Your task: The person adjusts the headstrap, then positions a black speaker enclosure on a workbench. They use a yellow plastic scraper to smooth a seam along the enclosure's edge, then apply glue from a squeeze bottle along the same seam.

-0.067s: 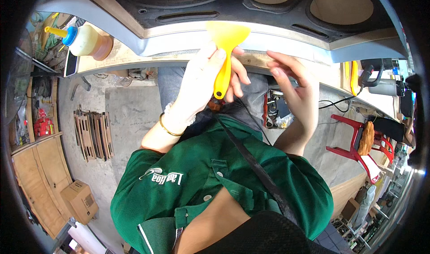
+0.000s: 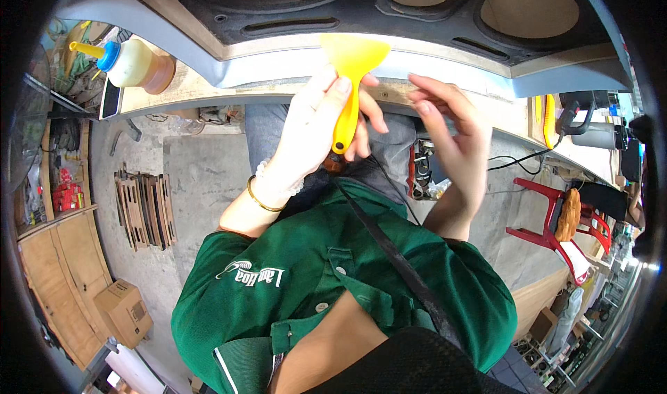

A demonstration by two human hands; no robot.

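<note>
My left hand (image 2: 313, 120) grips a yellow plastic scraper (image 2: 352, 59), thumb along its handle and the other fingers behind. The scraper's wide blade points away from me, over the pale strip of bluish-grey sheet (image 2: 278, 71) at the near edge of a large cabinet. That cabinet has a black front panel (image 2: 361, 12) with round cut-outs and slots, like a speaker box. Whether the blade touches the sheet I cannot tell. To the right, my right hand (image 2: 458, 133) is raised near the bench edge, its fingers apart and holding nothing.
A squeeze bottle (image 2: 135, 64) with a blue cap and yellow nozzle stands on the bench (image 2: 191, 88) at left. At right lie a yellow-handled tool (image 2: 549, 120) and a black corded tool (image 2: 573, 120). Wooden slats (image 2: 144, 210), a carton (image 2: 124, 313) and a red stool (image 2: 545, 217) are below.
My right hand has shifted slightly to the left. The left hand and the scraper have hardly moved.
</note>
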